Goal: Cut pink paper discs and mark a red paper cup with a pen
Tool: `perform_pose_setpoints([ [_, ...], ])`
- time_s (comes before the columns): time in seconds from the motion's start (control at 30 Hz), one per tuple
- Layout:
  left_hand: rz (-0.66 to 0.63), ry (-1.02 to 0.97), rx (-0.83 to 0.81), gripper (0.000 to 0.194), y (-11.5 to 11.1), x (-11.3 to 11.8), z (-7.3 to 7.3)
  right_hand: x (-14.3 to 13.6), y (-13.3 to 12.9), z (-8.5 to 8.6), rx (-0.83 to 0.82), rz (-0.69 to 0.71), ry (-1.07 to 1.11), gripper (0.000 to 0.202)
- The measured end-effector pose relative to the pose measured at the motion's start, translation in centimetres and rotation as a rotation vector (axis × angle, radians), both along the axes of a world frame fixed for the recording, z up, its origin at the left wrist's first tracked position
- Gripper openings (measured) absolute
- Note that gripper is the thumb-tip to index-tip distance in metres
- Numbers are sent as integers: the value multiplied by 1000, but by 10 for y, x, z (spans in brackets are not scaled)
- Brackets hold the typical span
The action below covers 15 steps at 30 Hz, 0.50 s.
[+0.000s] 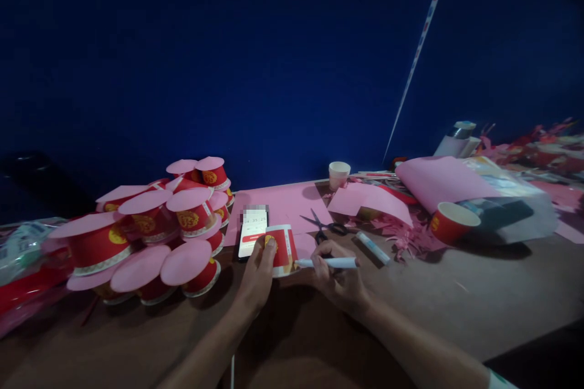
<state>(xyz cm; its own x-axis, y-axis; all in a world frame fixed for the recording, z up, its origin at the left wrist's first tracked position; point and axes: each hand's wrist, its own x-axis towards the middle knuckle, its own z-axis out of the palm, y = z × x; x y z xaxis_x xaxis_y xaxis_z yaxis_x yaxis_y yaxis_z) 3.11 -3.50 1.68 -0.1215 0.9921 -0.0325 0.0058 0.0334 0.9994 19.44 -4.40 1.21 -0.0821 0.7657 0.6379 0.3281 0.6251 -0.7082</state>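
My left hand [259, 270] is closed around a red paper cup [285, 249] with a gold emblem and a white band, tipped over with its white rim low. In my right hand [340, 276] is a white pen [335, 262], held almost level. The pen's tip points left and is at or very close to the cup's lower side; I cannot tell whether it touches. Behind the cup lies a lit phone [253, 234]. Just beyond my right hand are open black scissors [323, 228], and to its right a pale blue-and-white tube [373, 248].
Stacked red cups topped with pink paper discs [187, 261] crowd the left. Pink paper sheets [292, 200] lie at the back, near a white cup [339, 175]. On the right are another red cup [455, 222], pink paper shreds [410, 234] and a clear plastic bag [529, 219]. A blue partition [255, 73] stands behind.
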Motion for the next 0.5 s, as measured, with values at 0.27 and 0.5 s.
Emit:
perform_pose_setpoints([
  [0.27,3,6,33,39,2,0,-4,-2,-3,9,23,36,-2,10],
  [0.5,33,12,37,44,1,-1,-4,-2,-2,10,61,38,-16,8],
])
